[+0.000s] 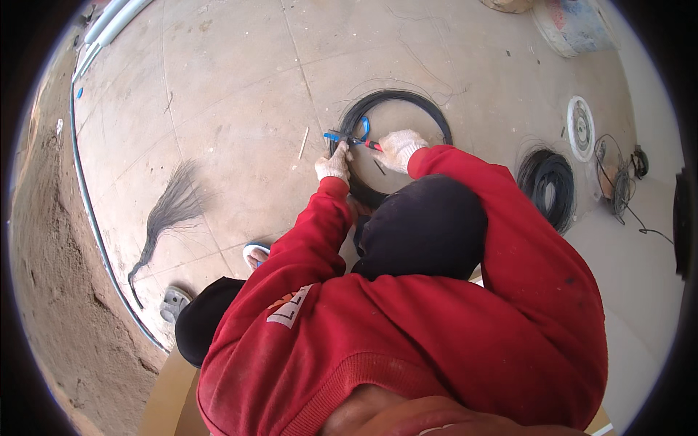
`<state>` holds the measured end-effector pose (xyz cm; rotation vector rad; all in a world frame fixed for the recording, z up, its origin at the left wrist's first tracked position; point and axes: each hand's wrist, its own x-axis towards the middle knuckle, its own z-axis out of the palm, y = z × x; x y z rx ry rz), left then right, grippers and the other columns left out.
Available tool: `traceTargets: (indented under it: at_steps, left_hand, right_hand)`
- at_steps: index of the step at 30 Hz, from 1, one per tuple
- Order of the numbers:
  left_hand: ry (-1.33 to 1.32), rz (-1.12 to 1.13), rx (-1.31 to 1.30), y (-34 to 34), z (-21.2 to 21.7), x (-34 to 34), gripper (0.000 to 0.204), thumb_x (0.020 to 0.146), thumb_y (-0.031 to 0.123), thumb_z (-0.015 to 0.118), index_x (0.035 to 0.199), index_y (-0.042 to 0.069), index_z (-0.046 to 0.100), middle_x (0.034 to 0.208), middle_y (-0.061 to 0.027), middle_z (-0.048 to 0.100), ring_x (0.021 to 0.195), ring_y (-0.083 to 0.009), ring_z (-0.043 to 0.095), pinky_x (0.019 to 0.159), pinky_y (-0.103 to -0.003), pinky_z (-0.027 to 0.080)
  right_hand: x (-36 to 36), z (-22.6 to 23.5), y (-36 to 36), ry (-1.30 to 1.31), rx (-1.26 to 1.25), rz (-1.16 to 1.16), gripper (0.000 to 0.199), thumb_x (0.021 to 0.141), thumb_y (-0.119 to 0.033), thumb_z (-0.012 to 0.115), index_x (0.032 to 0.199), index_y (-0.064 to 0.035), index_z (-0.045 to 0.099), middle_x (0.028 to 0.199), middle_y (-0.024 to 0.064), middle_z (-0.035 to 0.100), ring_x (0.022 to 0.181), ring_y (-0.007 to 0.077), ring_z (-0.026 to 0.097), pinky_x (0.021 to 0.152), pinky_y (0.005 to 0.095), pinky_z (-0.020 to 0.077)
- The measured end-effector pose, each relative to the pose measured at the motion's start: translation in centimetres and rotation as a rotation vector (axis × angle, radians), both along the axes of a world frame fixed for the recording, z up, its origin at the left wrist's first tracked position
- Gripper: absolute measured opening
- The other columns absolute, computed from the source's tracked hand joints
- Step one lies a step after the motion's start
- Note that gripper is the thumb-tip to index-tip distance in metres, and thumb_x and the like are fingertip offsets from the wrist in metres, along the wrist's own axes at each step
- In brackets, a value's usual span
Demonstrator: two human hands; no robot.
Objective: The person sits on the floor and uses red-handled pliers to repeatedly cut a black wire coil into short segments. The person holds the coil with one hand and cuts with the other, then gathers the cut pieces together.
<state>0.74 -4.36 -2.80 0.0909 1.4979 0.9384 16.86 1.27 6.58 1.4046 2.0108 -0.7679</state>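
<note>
Crouching over the concrete floor (240, 80), you clamp your left hand (334, 166) on the black wire coil (396, 102), right hand (398, 149) fingers closed round blue-handled pliers (352, 135) lying crosswise between them.

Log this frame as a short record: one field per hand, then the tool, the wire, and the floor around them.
left hand: gloved left hand on the coil rim beside the tool
right hand: gloved right hand gripping the pliers' handles
tool: blue-handled pliers at the wire
wire: black wire coil flat on the concrete floor
nearby: second wire coil; bundle of cut wire strands; white round disc
</note>
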Motion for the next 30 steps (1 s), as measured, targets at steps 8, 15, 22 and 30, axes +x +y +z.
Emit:
traceTargets:
  at_steps: [8,15,22,30]
  left_hand:
    - [0.054,0.059,0.027,0.0,-0.1,-0.1,0.023,0.083,0.018,0.075,0.069,0.005,0.064,0.055,-0.0047,0.059,0.041,-0.0134,0.047,0.038,-0.028,0.031]
    - [0.169,0.052,0.015,0.6,-0.1,0.3,0.021,0.081,0.016,0.077,0.07,0.001,0.067,0.058,-0.0046,0.062,0.047,-0.0132,0.051,0.045,-0.028,0.036]
    - [0.128,0.059,-0.003,-0.6,-0.6,0.0,0.022,0.082,0.019,0.076,0.069,0.006,0.065,0.056,-0.0019,0.058,0.041,-0.0099,0.043,0.04,-0.026,0.029]
    - [0.089,0.077,0.056,0.1,1.7,1.5,0.018,0.082,0.019,0.077,0.075,0.007,0.065,0.055,-0.0029,0.057,0.036,-0.0115,0.041,0.035,-0.028,0.027]
  right_hand:
    - [-0.2,-0.3,0.8,-0.019,0.047,0.051,0.053,0.092,-0.055,0.049,0.1,-0.0087,0.073,0.097,0.0187,0.071,0.09,0.0372,0.068,0.079,0.0494,0.0531]
    - [-0.7,0.6,-0.1,-0.01,0.054,-0.03,0.052,0.092,-0.053,0.048,0.102,-0.0085,0.072,0.1,0.0192,0.07,0.093,0.0372,0.068,0.082,0.0489,0.0526]
    - [-0.3,-0.7,1.1,0.04,0.04,0.053,0.048,0.093,-0.05,0.049,0.1,-0.0085,0.072,0.097,0.0177,0.071,0.091,0.0375,0.068,0.079,0.0493,0.0536]
    - [-0.6,-2.4,3.6,0.085,0.196,-0.019,0.048,0.09,-0.05,0.052,0.099,-0.008,0.072,0.097,0.0195,0.07,0.091,0.0372,0.068,0.08,0.0498,0.0528]
